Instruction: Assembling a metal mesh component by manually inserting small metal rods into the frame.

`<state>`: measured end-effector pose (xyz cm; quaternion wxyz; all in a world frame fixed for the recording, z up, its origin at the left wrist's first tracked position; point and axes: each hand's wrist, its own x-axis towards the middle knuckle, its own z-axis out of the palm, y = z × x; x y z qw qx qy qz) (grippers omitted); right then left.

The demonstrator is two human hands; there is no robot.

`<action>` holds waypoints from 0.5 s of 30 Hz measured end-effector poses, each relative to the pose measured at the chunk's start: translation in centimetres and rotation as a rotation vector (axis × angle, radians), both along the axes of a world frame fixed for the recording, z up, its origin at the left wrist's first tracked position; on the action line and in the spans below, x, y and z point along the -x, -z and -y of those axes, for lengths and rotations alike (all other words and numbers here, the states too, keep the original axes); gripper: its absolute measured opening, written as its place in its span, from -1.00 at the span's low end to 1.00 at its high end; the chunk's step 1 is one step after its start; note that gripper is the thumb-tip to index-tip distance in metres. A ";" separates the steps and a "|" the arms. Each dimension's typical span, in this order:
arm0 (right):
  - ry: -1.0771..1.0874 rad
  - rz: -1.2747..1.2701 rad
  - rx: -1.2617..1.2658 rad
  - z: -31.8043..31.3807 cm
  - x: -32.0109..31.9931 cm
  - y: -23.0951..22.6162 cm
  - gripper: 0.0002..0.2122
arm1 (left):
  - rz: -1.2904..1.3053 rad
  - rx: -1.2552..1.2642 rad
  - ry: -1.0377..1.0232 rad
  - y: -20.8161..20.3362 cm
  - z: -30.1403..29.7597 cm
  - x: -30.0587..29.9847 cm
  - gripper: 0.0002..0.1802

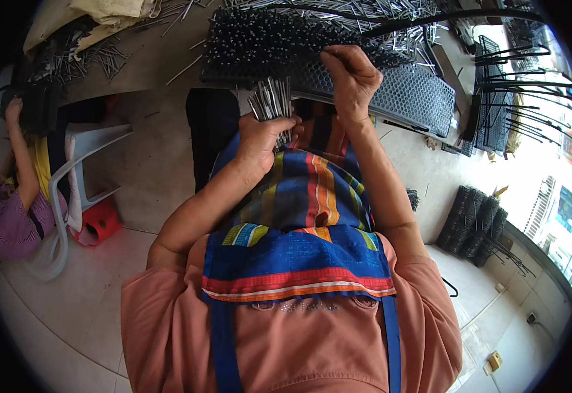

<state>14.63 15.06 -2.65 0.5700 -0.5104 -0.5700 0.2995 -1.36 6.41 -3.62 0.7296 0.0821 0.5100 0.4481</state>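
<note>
My left hand (258,141) is wrapped round a bundle of thin metal rods (271,99), which stand up from the fist in front of my lap. Over the near edge of a long perforated tray (420,98) hovers my right hand (357,82), its thumb and fingers pinched together. Whatever the pinch may hold is too small or hidden to make out. Rods standing upright (260,39) crowd the tray's left and far part, while bare round holes show at its right end.
Loose rods (397,16) are heaped behind the tray, and more (99,62) lie at the far left. Black racks with hooked wires (495,98) stand at the right. Another person (21,209) works at the left beside a pale plastic chair (70,170) and a red container (99,223).
</note>
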 end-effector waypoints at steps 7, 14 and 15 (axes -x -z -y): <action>-0.028 0.148 -0.015 0.1 0.6 -1.2 -0.89 | 0.012 0.041 0.062 0.2 -0.1 0.9 -0.82; -0.017 0.180 -0.022 0.5 0.5 -0.6 -0.88 | 0.022 0.075 0.068 -0.4 -0.3 0.8 -0.88; -0.019 0.202 -0.035 0.5 0.4 -0.1 -0.88 | 0.038 0.096 0.064 -0.6 -0.4 0.8 -0.88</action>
